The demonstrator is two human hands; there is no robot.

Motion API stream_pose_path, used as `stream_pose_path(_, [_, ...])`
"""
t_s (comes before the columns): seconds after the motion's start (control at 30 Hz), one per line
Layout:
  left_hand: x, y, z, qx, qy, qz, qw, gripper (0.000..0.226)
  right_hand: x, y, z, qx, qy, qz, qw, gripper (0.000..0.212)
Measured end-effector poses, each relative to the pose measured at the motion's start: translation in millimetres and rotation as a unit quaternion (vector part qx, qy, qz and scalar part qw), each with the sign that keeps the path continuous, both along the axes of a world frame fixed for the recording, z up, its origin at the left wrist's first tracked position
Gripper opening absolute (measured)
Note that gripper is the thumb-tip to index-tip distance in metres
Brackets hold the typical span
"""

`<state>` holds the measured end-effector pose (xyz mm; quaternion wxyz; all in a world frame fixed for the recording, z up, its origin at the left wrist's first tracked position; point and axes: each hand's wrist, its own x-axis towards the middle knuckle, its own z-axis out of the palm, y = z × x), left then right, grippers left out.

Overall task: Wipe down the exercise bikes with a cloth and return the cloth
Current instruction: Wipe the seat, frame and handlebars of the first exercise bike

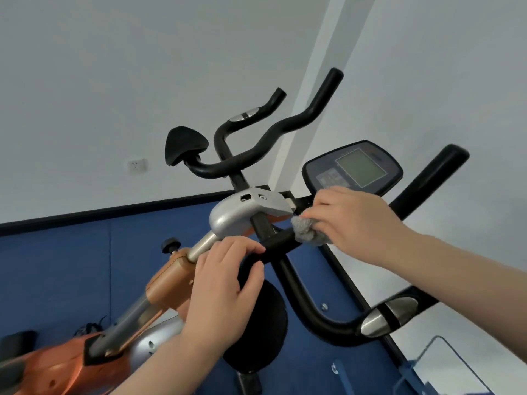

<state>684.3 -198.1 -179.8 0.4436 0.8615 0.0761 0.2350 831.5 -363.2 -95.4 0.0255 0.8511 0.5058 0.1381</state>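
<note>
An orange and silver exercise bike (168, 277) fills the lower middle of the head view, with black handlebars (302, 303) and a console with a grey screen (360, 167). My right hand (353, 220) is closed on a bunched grey cloth (309, 230), pressed against the black handlebar clamp just under the console. My left hand (225, 286) grips the black bar beside the silver stem cover (239, 215). A second bike's black handlebars (273, 132) and saddle (182, 145) stand behind.
White walls meet at a corner behind the bikes, with a socket (137, 165) on the left wall. Blue floor mats (71, 266) and a black skirting strip lie below. A round black disc (262, 323) sits under the handlebars. A blue wire frame (445, 366) shows at the lower right.
</note>
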Motion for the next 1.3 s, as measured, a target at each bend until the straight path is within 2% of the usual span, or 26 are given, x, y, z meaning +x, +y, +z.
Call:
stream_pose_path(0.13, [5.6,-0.2,2.5,0.004,-0.007,-0.003,1.000,0.018,-29.8,43.4,-39.9,0.072,0.052,0.002,0.996,0.026])
stream_pose_path(0.2, [7.0,0.7,3.0,0.013,-0.003,-0.014,1.000,0.020,-32.9,37.7,-48.5,0.090,0.067,-0.015,0.994,0.030])
stream_pose_path(0.4, [25.6,3.7,16.0,0.046,0.037,-0.079,0.995,0.014,-17.8,-22.0,-26.5,0.084,-0.003,-0.111,0.990,0.050])
stream_pose_path(0.5, [40.2,3.5,24.9,0.035,0.053,-0.107,0.992,0.014,-19.4,-48.9,-15.3,0.066,-0.017,-0.147,0.987,0.042])
stream_pose_path(0.6, [58.9,-7.9,35.6,-0.029,0.058,-0.122,0.990,0.015,-18.5,-52.5,-2.2,0.093,-0.014,-0.197,0.976,0.024])
stream_pose_path(0.73, [76.4,-27.8,40.8,-0.043,0.031,-0.115,0.992,0.010,-29.5,-15.8,-18.0,0.131,0.014,-0.204,0.970,0.025])
stream_pose_path(0.87, [78.6,-29.3,37.4,-0.069,0.016,-0.125,0.990,0.011,-26.9,-31.0,-20.7,0.108,0.005,-0.188,0.976,0.036])
stream_pose_path(0.97, [79.5,-30.3,38.3,-0.016,0.009,-0.149,0.989,0.016,-15.7,-52.2,-6.5,0.054,-0.038,-0.177,0.982,0.031])
stream_pose_path(1.1, [78.4,-29.5,37.1,0.029,0.013,-0.191,0.981,0.026,-5.3,-74.4,8.9,-0.022,-0.071,-0.142,0.987,0.046])
stream_pose_path(1.3, [77.9,-28.7,32.7,0.044,0.008,-0.206,0.978,0.034,23.7,-107.5,51.6,-0.163,-0.207,-0.107,0.959,0.046])
